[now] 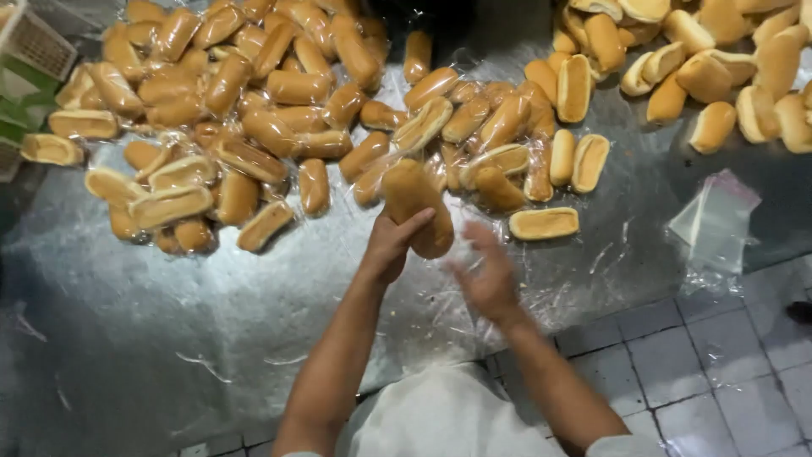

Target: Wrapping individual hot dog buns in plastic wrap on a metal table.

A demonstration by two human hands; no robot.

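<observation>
Over the middle of the plastic-covered table (169, 338) we are holding one long bun (416, 207) up off the surface, gripped in our left hand (391, 245); the fingers are wrapping its lower end, thumb lying across the front, clamped on the crust. Our right hand (486, 275) is hovering just beside the bun, blurred, with the fingers spread apart and holding nothing that we can make out; whether a fingertip is touching the bun we cannot tell. Behind the raised bun we are seeing a broad heap of buns (254, 93) lying on the clear sheeting, many of them wrapped in clear film that is catching the light. At the far right a second pile of buns (702, 68) is sitting well apart from our hands, looking bare and paler on the cut sides. One single bun (544, 222) is lying alone near the right hand. A small clear bag (715, 222) is resting at the table's right edge, above the grey tiled floor (719, 381). A green and white crate (25, 59) is showing at the top left corner.
</observation>
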